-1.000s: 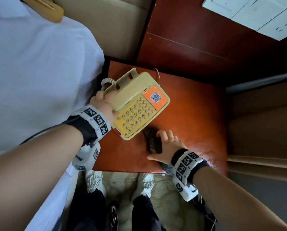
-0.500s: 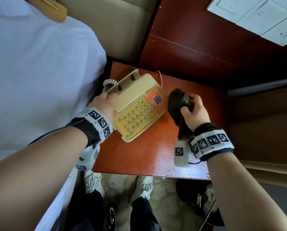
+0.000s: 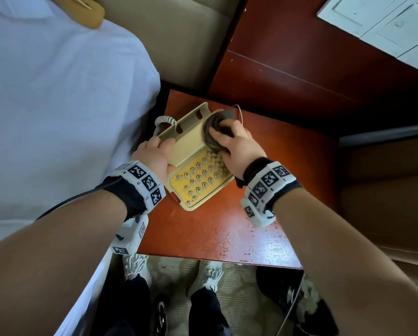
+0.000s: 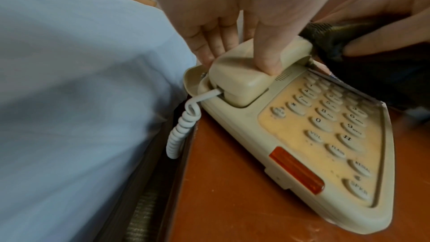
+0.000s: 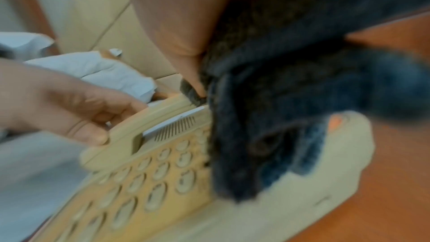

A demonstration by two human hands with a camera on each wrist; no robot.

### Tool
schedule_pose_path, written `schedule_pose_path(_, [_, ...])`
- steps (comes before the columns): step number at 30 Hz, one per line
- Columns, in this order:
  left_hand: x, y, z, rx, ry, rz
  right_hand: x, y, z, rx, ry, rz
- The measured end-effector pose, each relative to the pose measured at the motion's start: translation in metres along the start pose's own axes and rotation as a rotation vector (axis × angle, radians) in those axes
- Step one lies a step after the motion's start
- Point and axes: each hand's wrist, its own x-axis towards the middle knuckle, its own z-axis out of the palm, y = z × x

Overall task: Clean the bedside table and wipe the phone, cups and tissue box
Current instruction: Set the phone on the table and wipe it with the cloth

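Note:
A cream desk phone (image 3: 198, 170) with a yellowed keypad (image 4: 325, 126) sits at the back left of the red-brown bedside table (image 3: 227, 229). My left hand (image 3: 161, 146) grips its handset (image 4: 246, 80), thumb on top and fingers behind the far side. My right hand (image 3: 229, 141) holds a bunched dark cloth (image 3: 215, 132) and presses it on the phone's upper right part, above the keys. In the right wrist view the cloth (image 5: 279, 117) covers most of an orange label on the phone (image 5: 151, 181). No cups or tissue box are in view.
White bed linen (image 3: 57, 105) lies close along the table's left side, where the coiled cord (image 4: 184, 126) hangs over the edge. Dark wood panelling (image 3: 288, 81) rises behind. My shoes (image 3: 135, 263) and a dark bag (image 3: 288, 292) are on the floor at the front edge.
My right hand lifted the cloth from the table's front, carried it up and back, and now presses it on the phone's upper right. My left hand stayed on the handset.

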Motion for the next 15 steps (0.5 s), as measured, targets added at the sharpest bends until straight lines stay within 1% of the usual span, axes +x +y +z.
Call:
schedule_pose_path(1, [0.000,0.000,-0.001,0.005,-0.004,-0.001,0.000,0.003,-0.005,-0.017,-0.061,-0.027])
schedule_pose_path(2, [0.000,0.001,-0.001,0.010,-0.007,-0.001,0.001,0.007,-0.011,-0.021,-0.084,-0.027])
schedule_pose_path(3, [0.000,0.001,-0.002,0.013,-0.010,-0.001,0.003,0.012,-0.018,-0.012,-0.054,-0.001])
schedule_pose_path(5, [0.001,0.001,-0.002,0.015,-0.019,-0.003,0.012,0.019,-0.030,0.075,0.118,0.116])
schedule_pose_path(6, [0.001,0.000,-0.003,0.013,-0.022,-0.003,0.017,0.019,-0.032,0.120,0.164,0.175])
schedule_pose_path(7, [0.002,0.000,-0.003,0.010,-0.023,-0.004,0.022,0.014,-0.032,0.129,0.140,0.217])
schedule_pose_path(8, [0.002,0.000,-0.003,0.006,-0.022,-0.004,0.025,0.006,-0.029,0.108,0.067,0.242])
schedule_pose_path(10, [0.002,-0.001,-0.002,-0.006,-0.020,-0.010,0.023,-0.009,-0.016,0.070,-0.047,0.227])
schedule_pose_path(12, [0.001,-0.001,-0.001,-0.012,-0.010,-0.011,0.013,-0.014,-0.004,0.033,-0.067,0.172])
schedule_pose_path(13, [0.001,-0.001,-0.001,-0.012,-0.006,-0.009,0.006,-0.014,-0.002,-0.021,-0.075,0.118])
schedule_pose_path(15, [0.000,0.000,-0.001,-0.019,-0.006,-0.011,-0.005,-0.008,-0.002,-0.156,-0.147,-0.023])
